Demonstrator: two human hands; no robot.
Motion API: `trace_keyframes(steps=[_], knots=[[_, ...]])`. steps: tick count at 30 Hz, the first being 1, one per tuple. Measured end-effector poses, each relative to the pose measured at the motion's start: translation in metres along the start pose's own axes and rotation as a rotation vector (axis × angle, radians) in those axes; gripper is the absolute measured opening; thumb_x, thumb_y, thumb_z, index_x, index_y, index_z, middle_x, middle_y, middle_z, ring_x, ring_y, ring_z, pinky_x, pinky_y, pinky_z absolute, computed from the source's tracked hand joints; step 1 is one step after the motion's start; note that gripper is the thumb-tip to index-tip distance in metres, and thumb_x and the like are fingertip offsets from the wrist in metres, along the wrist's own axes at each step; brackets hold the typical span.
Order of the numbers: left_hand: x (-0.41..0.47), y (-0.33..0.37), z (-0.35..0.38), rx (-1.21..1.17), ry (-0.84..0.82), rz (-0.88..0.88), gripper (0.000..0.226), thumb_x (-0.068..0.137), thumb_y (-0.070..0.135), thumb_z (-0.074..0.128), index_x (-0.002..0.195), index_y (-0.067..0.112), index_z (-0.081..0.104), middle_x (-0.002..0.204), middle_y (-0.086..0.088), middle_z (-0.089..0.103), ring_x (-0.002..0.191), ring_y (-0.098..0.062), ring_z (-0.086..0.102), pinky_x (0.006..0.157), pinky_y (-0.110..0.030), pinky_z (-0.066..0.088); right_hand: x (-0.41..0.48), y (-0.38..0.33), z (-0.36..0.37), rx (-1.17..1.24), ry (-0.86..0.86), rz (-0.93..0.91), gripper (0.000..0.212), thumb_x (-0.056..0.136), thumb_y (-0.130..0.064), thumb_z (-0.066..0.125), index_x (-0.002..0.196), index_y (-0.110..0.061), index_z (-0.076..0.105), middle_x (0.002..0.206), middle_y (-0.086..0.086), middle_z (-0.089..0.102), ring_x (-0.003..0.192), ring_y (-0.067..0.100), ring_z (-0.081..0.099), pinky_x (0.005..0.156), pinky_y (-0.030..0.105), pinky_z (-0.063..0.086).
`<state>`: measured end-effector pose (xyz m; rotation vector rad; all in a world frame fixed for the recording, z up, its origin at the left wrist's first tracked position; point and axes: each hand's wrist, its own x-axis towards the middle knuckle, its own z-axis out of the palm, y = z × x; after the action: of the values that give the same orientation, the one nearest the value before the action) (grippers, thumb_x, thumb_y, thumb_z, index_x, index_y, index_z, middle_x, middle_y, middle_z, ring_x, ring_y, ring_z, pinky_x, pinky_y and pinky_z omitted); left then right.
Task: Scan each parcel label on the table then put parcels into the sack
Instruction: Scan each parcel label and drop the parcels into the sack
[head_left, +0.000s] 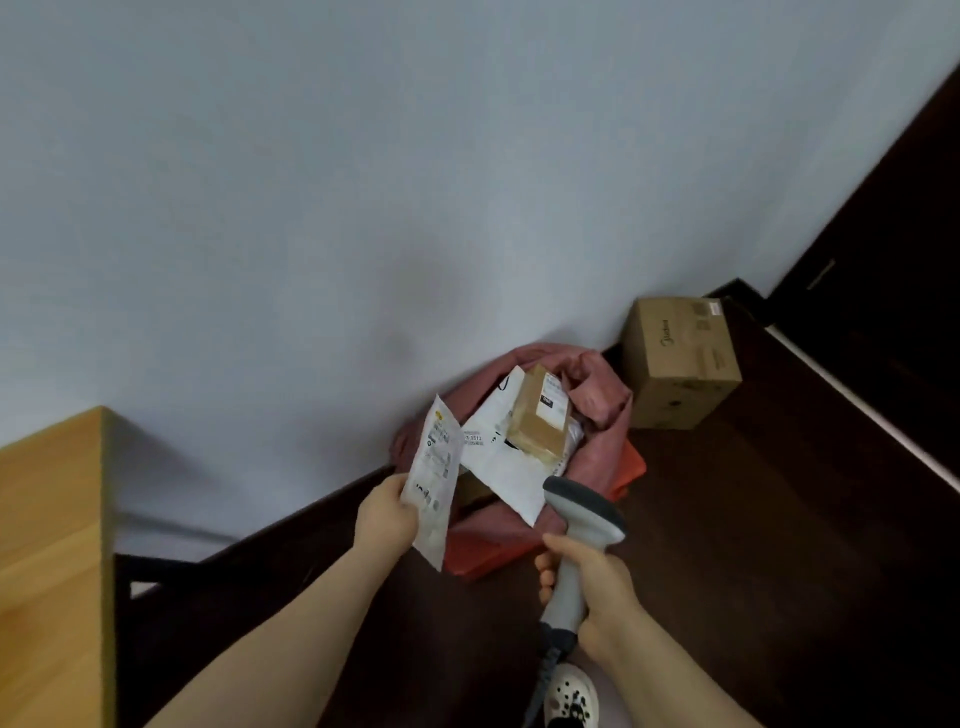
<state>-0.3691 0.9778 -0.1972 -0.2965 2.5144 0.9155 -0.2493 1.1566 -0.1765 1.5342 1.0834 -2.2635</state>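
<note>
Right hand (597, 590) gripping grey handheld scanner (584, 512); left hand (387, 519) pinching flat white plastic mailer (436, 467) by its edge; I'm judging it light, floppy.

Left hand (387, 519) held flat white parcel (434, 480) over pink sack (597, 415); right hand (592, 587) gripped grey scanner (582, 525); small box (540, 421) lay inside sack.

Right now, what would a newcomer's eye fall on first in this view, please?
The open pink sack on the dark floor draws the eye first, a small cardboard parcel lying on a white mailer inside. Before it, the left hand holds a white labelled pouch and the right hand grips a grey barcode scanner. A large cardboard box stands behind, by the wall.
</note>
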Motion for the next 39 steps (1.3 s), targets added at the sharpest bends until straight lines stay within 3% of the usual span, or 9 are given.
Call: trace_keyframes(steps=[3, 12, 17, 18, 22, 26, 29, 34, 39], knots=[[0.041, 0.010, 0.024, 0.199, -0.002, 0.078, 0.047, 0.089, 0.001, 0.040, 0.131, 0.014, 0.055, 0.121, -0.012, 0.064, 0.107, -0.033, 0.060, 0.079, -0.031, 0.046, 0.034, -0.010, 0.004, 0.005, 0.018, 0.049, 0.016, 0.083, 0.000, 0.067, 0.069, 0.004, 0.061, 0.052, 0.013, 0.058, 0.036, 0.016, 0.047, 0.038, 0.024, 0.041], [0.193, 0.017, 0.124, 0.842, -0.263, 0.327, 0.058, 0.097, 0.005, 0.035, 0.152, 0.016, 0.018, 0.143, -0.009, 0.044, 0.124, -0.027, 0.049, 0.098, -0.036, 0.041, 0.144, -0.024, 0.016, -0.009, 0.112, 0.130, 0.003, 0.081, 0.005, 0.068, 0.083, 0.007, 0.067, 0.056, 0.021, 0.059, 0.038, 0.021, 0.049, 0.041, 0.026, 0.043], [0.242, -0.006, 0.170, 1.196, -0.217, 0.463, 0.056, 0.094, 0.011, 0.046, 0.148, 0.012, 0.032, 0.135, -0.014, 0.050, 0.132, -0.026, 0.044, 0.096, -0.033, 0.049, 0.193, -0.016, 0.023, -0.041, 0.150, 0.166, 0.002, 0.078, 0.004, 0.071, 0.077, 0.007, 0.070, 0.061, 0.025, 0.061, 0.045, 0.024, 0.051, 0.055, 0.034, 0.043], [0.248, -0.008, 0.176, 1.251, -0.267, 0.483, 0.056, 0.096, 0.011, 0.042, 0.150, 0.010, 0.026, 0.141, -0.020, 0.043, 0.136, -0.030, 0.038, 0.098, -0.038, 0.048, 0.199, -0.015, 0.025, -0.039, 0.150, 0.173, 0.002, 0.078, 0.005, 0.070, 0.076, 0.007, 0.070, 0.061, 0.025, 0.061, 0.043, 0.024, 0.051, 0.053, 0.033, 0.043], [0.256, -0.013, 0.192, 1.251, -0.529, 0.554, 0.054, 0.102, 0.009, 0.026, 0.153, 0.008, 0.005, 0.150, -0.029, 0.023, 0.139, -0.041, 0.025, 0.095, -0.049, 0.042, 0.218, -0.008, 0.032, -0.004, 0.148, 0.205, 0.002, 0.080, 0.003, 0.069, 0.081, 0.004, 0.067, 0.058, 0.021, 0.059, 0.041, 0.022, 0.048, 0.046, 0.028, 0.042], [0.269, -0.018, 0.176, 1.312, -0.421, 0.476, 0.057, 0.102, 0.009, 0.027, 0.153, 0.013, 0.002, 0.150, -0.027, 0.024, 0.140, -0.038, 0.023, 0.098, -0.046, 0.042, 0.219, -0.003, 0.039, -0.009, 0.137, 0.210, 0.006, 0.078, 0.004, 0.070, 0.072, 0.004, 0.068, 0.059, 0.024, 0.059, 0.041, 0.023, 0.048, 0.046, 0.028, 0.042], [0.278, -0.018, 0.166, 1.246, -0.312, 0.376, 0.061, 0.100, 0.013, 0.033, 0.152, 0.007, 0.001, 0.152, -0.021, 0.025, 0.142, -0.034, 0.020, 0.114, -0.047, 0.022, 0.219, -0.004, 0.043, -0.020, 0.128, 0.197, 0.013, 0.078, 0.004, 0.070, 0.064, 0.002, 0.069, 0.058, 0.023, 0.058, 0.041, 0.023, 0.047, 0.045, 0.028, 0.042], [0.234, -0.013, 0.142, 1.098, -0.345, 0.425, 0.081, 0.095, 0.033, 0.049, 0.153, 0.013, -0.004, 0.158, -0.015, 0.013, 0.146, -0.031, 0.010, 0.119, -0.045, 0.010, 0.188, -0.016, 0.060, -0.081, 0.102, 0.162, 0.004, 0.079, 0.003, 0.070, 0.078, 0.005, 0.067, 0.057, 0.020, 0.059, 0.039, 0.022, 0.048, 0.042, 0.026, 0.042], [0.171, -0.002, 0.078, 0.983, -0.266, 0.349, 0.077, 0.093, 0.033, 0.049, 0.153, 0.020, 0.003, 0.155, -0.014, 0.022, 0.144, -0.032, 0.016, 0.118, -0.046, 0.010, 0.127, -0.032, 0.087, -0.144, -0.020, 0.113, 0.007, 0.082, 0.002, 0.068, 0.087, 0.005, 0.064, 0.057, 0.018, 0.059, 0.038, 0.020, 0.050, 0.039, 0.025, 0.043]])
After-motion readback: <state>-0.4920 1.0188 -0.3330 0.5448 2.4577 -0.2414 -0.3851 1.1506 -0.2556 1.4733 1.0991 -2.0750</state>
